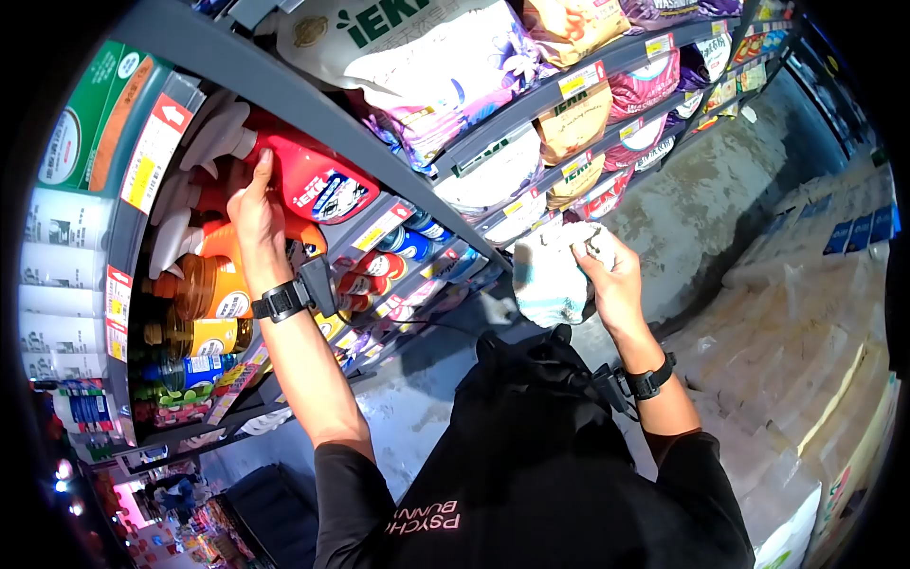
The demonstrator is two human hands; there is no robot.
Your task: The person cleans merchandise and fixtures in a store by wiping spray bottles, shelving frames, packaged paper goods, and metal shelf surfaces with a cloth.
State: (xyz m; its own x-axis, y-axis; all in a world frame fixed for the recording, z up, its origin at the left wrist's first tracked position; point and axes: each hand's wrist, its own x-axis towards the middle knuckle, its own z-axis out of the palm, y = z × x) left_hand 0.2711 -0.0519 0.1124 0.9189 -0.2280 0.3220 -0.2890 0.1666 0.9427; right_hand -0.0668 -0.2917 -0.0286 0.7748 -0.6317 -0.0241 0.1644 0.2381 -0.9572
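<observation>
My left hand [258,220] reaches into the shelf and is closed around a red spray bottle [318,175] with a white trigger head. The thumb lies on the bottle's near side; the other fingers are mostly hidden. Beside that hand, an orange bottle [220,242] with a white trigger stands in the same row. My right hand [611,275] pinches a crumpled white and pale green cloth [550,284] that hangs in front of my body, apart from the shelves. Both wrists wear black straps with small devices.
A grey shelf upright [313,90] runs close above my left hand. Large detergent bags [417,66] fill the shelves beyond it. Yellow bottles [216,337] stand nearer me on the left. Plastic-wrapped stacked goods [787,351] line the right side of the concrete aisle floor [682,204].
</observation>
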